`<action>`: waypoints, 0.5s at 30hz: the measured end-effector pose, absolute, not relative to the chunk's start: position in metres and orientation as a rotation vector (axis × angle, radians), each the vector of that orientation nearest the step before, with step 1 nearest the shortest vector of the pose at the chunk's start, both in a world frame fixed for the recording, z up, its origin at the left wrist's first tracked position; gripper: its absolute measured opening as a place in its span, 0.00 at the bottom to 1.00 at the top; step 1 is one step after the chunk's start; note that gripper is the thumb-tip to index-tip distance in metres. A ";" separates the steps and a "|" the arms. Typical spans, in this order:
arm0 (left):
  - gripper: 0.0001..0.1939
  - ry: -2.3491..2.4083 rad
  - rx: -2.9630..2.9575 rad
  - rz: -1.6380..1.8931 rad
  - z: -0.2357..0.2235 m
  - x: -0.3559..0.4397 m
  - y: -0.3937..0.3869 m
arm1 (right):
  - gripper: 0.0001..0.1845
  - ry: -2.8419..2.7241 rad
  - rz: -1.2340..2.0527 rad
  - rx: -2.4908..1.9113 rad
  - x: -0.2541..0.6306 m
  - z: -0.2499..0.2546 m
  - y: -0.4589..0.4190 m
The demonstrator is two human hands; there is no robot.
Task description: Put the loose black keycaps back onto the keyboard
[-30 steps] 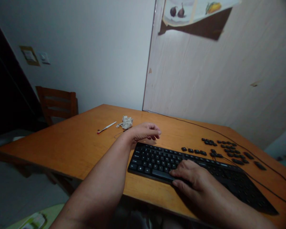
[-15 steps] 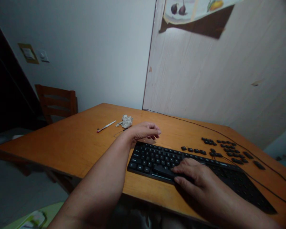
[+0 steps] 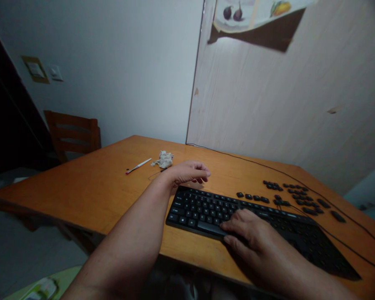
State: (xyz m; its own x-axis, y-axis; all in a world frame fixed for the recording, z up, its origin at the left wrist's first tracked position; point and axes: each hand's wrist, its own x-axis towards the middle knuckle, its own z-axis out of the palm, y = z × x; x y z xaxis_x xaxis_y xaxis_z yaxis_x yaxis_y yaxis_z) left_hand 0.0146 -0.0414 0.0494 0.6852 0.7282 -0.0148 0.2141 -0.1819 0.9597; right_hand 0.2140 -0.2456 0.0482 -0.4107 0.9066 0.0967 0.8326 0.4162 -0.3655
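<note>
reaching over the black plastic keyboard [image 3: 193, 208] on the orange-brown wooden counter [image 3: 112, 179], the right hand [image 3: 250, 233] has its fingertips at the long black spacebar [image 3: 208, 227], though whether they grasp it i cannot tell. the left hand [image 3: 192, 173] is released and loosely bent just beyond the keyboard's far edge, between a crumpled greyish wad [image 3: 165, 159] and loose black keycaps [image 3: 304, 198].

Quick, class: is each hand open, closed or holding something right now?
Left hand: loosely open, nothing visible in it.
Right hand: at the space bar; whether it grips it cannot be told.
</note>
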 end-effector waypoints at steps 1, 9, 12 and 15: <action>0.20 0.760 1.733 0.550 0.049 0.015 -0.041 | 0.08 -2.395 0.377 -1.516 0.214 0.048 -0.246; 0.18 0.763 1.732 0.550 0.050 0.015 -0.043 | 0.09 -2.397 0.332 -1.518 0.218 0.047 -0.247; 0.18 0.772 1.731 0.552 0.051 0.016 -0.045 | 0.10 -2.380 0.330 -1.516 0.218 0.045 -0.246; 0.18 0.777 1.731 0.555 0.052 0.015 -0.047 | 0.11 -2.391 0.340 -1.487 0.217 0.044 -0.247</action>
